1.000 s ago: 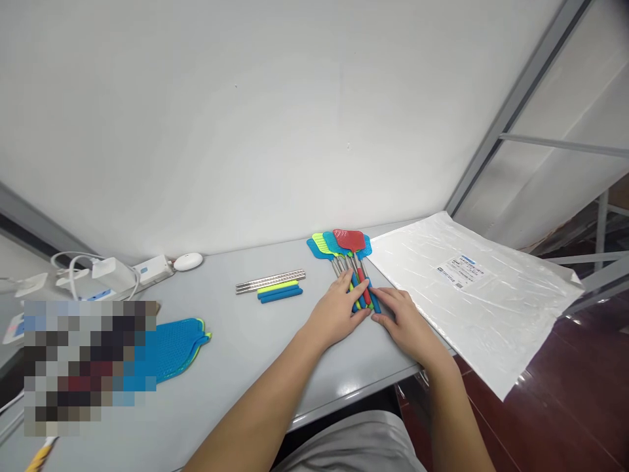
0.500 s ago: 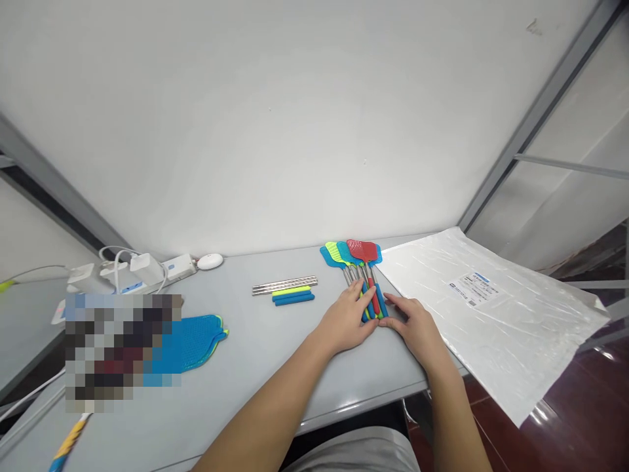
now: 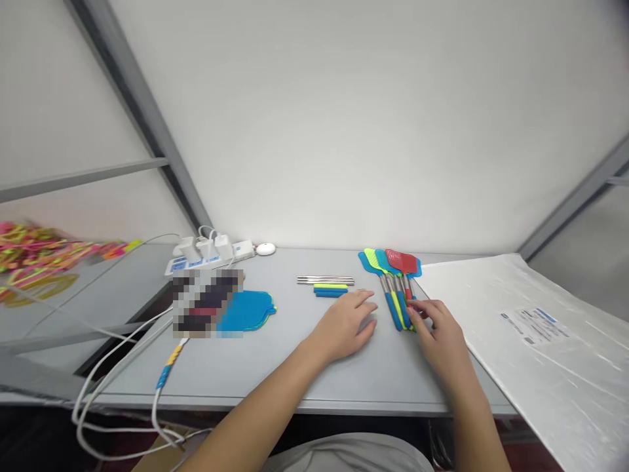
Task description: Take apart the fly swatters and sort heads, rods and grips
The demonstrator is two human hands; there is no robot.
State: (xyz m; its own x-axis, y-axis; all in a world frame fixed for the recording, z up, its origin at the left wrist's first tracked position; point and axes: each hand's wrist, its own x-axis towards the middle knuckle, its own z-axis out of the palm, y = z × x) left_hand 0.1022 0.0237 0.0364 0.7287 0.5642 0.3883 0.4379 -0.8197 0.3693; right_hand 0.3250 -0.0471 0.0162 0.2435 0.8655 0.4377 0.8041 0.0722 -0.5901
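Observation:
A bundle of fly swatters (image 3: 397, 301) lies fanned on the table, with blue, lime, teal and red heads toward the wall and coloured handles toward me. My right hand (image 3: 439, 331) is at the right side of the bundle, thumb and forefinger closed on a handle by the red one; its other fingers curl partly out of sight. To the left of the handles, my left hand (image 3: 346, 326) hovers or rests over the table with fingers apart, holding nothing. Beyond its fingertips lie loose blue and lime handle grips (image 3: 330, 290) and several thin metal rods (image 3: 325, 280).
A stack of blue swatter heads (image 3: 248, 309) lies at left, partly under a pixelated patch. Behind it are a power strip (image 3: 179, 264) with chargers and a white oval device (image 3: 266, 249). White cables (image 3: 83, 393) hang at the edge. A white plastic package (image 3: 491, 282) covers the right side.
My left hand has come off the swatter handles and moved left, its fingers spreading. My right hand stays at the bundle. The view has turned to the left.

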